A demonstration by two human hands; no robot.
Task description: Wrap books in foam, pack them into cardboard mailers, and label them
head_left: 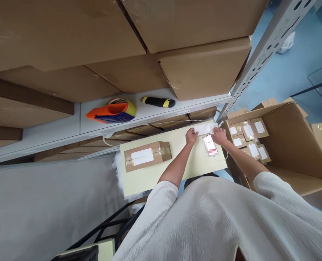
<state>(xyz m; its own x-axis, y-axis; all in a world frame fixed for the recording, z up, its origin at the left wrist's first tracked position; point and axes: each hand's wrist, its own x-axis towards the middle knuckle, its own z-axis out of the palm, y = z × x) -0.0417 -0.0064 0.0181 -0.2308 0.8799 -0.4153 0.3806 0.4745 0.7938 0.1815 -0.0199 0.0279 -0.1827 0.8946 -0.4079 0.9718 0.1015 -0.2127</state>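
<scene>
A white sheet, perhaps a label or thin packet, stretches between my hands over the far end of the pale yellow table. My left hand pinches its left end. At the right end, the fingers of my right hand are closed on it. Just below the sheet lies a phone with a lit screen, a white cable beside it. To the left on the table rests a taped cardboard box with a white label on top.
Above the table, a grey shelf carries large cartons, an orange and blue tape dispenser and a black and yellow utility knife. An open carton with several labelled small boxes stands right, beside a metal post.
</scene>
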